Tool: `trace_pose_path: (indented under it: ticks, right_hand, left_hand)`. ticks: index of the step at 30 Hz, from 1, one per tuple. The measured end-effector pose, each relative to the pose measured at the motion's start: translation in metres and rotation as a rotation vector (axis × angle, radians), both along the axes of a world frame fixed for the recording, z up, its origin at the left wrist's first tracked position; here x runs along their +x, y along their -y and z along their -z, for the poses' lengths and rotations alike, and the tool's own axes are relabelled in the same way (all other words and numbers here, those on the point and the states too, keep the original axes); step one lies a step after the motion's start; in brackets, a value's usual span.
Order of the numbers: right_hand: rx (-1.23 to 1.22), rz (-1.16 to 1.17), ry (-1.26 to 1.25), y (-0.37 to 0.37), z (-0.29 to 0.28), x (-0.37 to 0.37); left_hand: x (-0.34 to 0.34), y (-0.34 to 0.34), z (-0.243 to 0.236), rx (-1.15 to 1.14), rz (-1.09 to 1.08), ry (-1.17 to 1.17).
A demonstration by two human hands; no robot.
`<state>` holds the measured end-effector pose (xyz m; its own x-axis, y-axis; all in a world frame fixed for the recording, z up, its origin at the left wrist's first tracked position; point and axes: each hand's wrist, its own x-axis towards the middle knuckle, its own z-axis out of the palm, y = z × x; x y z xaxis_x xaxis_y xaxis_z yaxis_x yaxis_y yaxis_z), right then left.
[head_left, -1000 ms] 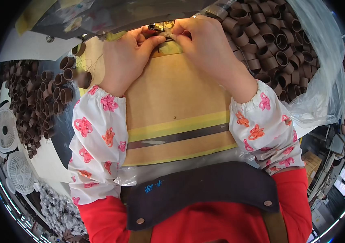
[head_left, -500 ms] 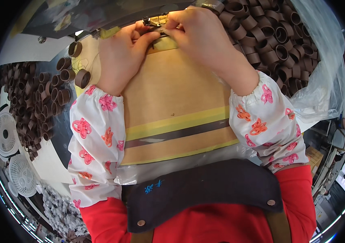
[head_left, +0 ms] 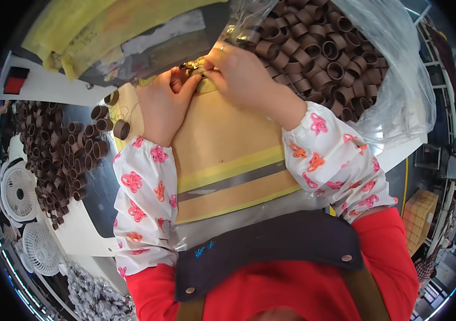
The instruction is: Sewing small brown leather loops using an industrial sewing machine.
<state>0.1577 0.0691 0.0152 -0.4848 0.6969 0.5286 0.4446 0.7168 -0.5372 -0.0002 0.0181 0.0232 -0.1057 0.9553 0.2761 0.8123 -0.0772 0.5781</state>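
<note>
Both hands meet at the lit metal foot [head_left: 189, 66] of what looks like a sewing machine, under its dark head [head_left: 163, 45]. My left hand [head_left: 159, 104] is closed, thumb and fingers pinched just left of the foot. My right hand [head_left: 243, 77], with a ring on one finger, pinches from the other side, its fingertips almost touching the left thumb. Whatever lies between the fingertips is too small and covered to make out. Below the hands spreads a tan work surface [head_left: 217, 128] with yellow tape strips. A few brown rings [head_left: 121, 129] lie beside my left wrist.
Many brown rings [head_left: 321, 59] fill a clear plastic bag [head_left: 399, 80] at the right. Another pile of brown rings [head_left: 43, 144] covers the left side. Two white fans [head_left: 20, 190] stand beyond the left edge. A cardboard box [head_left: 419, 222] is at the far right.
The view has shifted and turned, so more of the machine head shows. Both hands stay pinched together at the foot, with little visible movement of their own.
</note>
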Motion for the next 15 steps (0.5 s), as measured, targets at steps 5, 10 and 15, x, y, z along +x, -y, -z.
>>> trace_pose_path:
  ticks: [5, 10, 15]
  right_hand:
    - [-0.196, -0.121, 0.130, 0.036, -0.028, 0.005]
    - [0.089, 0.019, 0.121, 0.039, -0.056, 0.049]
    - [0.098, 0.209, 0.338, 0.040, -0.093, 0.124]
  left_hand:
    - [-0.009, 0.042, -0.001, 0.225, 0.122, -0.274]
    - [-0.074, 0.082, -0.006, 0.199, -0.066, -0.337]
    - [-0.078, 0.086, -0.026, 0.061, -0.058, -0.172]
